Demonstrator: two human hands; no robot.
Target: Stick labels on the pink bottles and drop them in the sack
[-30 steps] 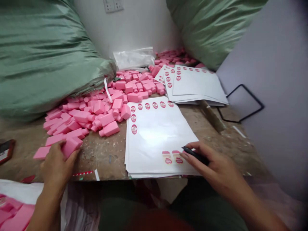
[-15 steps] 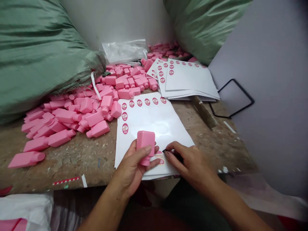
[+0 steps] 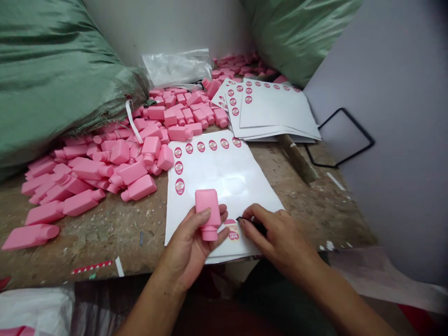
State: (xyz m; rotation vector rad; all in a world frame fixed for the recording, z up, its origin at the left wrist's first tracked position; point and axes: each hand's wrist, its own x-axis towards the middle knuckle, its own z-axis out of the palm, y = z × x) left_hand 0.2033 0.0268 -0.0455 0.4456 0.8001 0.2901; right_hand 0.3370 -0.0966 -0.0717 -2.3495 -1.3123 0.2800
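My left hand (image 3: 189, 245) is closed round a pink plastic bottle (image 3: 207, 211), held neck toward me over the near edge of a white sticker sheet (image 3: 224, 179). My right hand (image 3: 276, 238) pinches a thin black tool (image 3: 254, 224) whose tip touches the sheet beside an oval pink sticker (image 3: 233, 231). More oval stickers run along the sheet's top and left edges. The sheet lies on a stack of similar sheets on a worn wooden table (image 3: 140, 228).
A heap of pink bottles (image 3: 115, 158) covers the table's left and back. A second pile of sticker sheets (image 3: 273, 112) lies at the back right. Large green sacks (image 3: 52, 74) lean at left and at the far right, with a clear plastic bag (image 3: 178, 67) between them.
My left hand picked a pink bottle from the heap at the left and brought it over the sheet. My right hand stayed at the stickers with the black tool.
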